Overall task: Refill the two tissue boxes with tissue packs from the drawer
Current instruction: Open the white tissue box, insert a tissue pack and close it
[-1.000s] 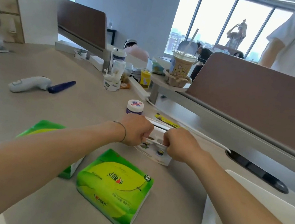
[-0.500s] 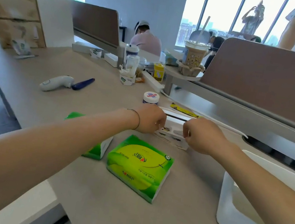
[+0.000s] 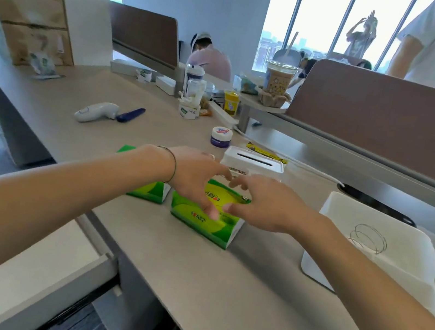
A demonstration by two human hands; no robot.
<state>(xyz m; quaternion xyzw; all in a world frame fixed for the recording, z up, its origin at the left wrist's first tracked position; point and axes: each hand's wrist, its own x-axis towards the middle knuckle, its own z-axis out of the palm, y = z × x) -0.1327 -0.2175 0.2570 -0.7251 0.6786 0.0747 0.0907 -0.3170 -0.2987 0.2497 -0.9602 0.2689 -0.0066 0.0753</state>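
Tabletop (image 3: 259, 301): both hands have come back off the small white tissue box (image 3: 254, 163), which they were gripping half a second ago, and now sit over the nearer green tissue pack (image 3: 203, 215). Judgement: work on the box is paused; picking up a pack comes next.

Large white tissue box (image 3: 375, 249), right of the right hand, lies open; only a thin wire coil shows inside, no tissue. Not refilled.

Small white tissue box, just beyond the fingertips, has its slotted lid on; contents hidden.

Second green tissue pack (image 3: 148, 192) lies under the left wrist, mostly covered.

Left hand (image 3: 197, 176): fingers spread, thumb down on the pack's front face. Right hand (image 3: 264, 204): fingers loosely bent over the pack's top, thumb at its edge. Neither grips it yet.
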